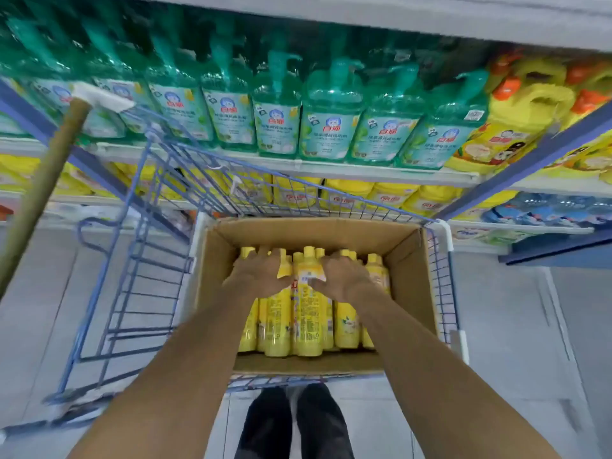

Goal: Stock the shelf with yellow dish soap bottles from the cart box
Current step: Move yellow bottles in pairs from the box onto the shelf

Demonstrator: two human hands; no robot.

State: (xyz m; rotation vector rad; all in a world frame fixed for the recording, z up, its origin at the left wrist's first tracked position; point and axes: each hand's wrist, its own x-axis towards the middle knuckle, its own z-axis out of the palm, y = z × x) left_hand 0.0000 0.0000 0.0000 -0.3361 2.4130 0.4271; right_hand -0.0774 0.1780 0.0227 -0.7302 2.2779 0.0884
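Reaching into the cardboard box (409, 260), both hands meet over the yellow dish soap bottles (309, 326), which lie packed side by side in the box with caps toward 12 o'clock. The box sits in the blue wire cart (159, 180), just below frame centre.

The left hand (261, 273) is at 11 o'clock of the bottle group. Its fingers are curled over the necks of the left-side bottles, with the thumb toward the centre bottle. The right hand (344, 276) is at 1 o'clock of the group. Its fingers are curled over the necks of the right-side bottles, and its thumb presses against the label of the centre bottle. The centre bottle stands higher than its neighbours, between the two hands. How many bottles each hand grips cannot be determined.

The shelf (331, 167) runs across the frame at 12 o'clock. Green pump bottles (331, 127) stand in a row on it. Yellow jugs (347, 193) fill the level beneath. Orange-capped yellow jugs (530, 104) stand at 2 o'clock.

A wooden pole (43, 180) with a white head leans at 10 o'clock. Two dark shoes (291, 422) stand on the grey floor (513, 326) at 6 o'clock.
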